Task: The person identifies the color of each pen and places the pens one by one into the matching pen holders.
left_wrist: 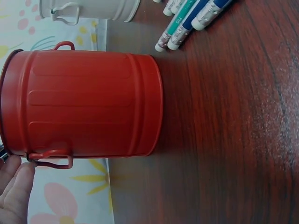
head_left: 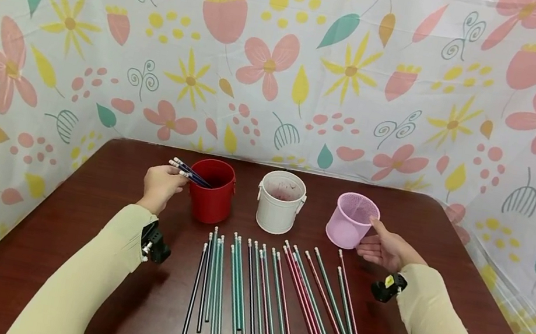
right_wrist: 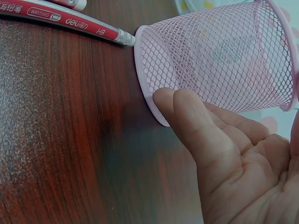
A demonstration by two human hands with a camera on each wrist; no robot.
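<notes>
My left hand (head_left: 160, 187) is at the left side of a red bucket (head_left: 210, 199). Its fingertips (left_wrist: 27, 175) reach the bucket's small side handle near the rim. Several dark blue pencils (head_left: 194, 174) lean out of this bucket, their white eraser ends passing over the hand. On the right, my right hand (head_left: 389, 249) is beside a pink mesh pen holder (head_left: 344, 231). The thumb lies at the holder's rim, and extended fingers (right_wrist: 191, 112) overlap the mesh wall low down in the right wrist view. Both containers stand upright on the table.
Between them stands a white bucket (head_left: 274, 215) with side handles. Along the table's front lie many loose pencils in dark blue, green (head_left: 234, 279) and red (head_left: 297, 290), eraser ends away from me. A flower-patterned cloth (head_left: 263, 101) hangs behind the brown table (head_left: 96, 209).
</notes>
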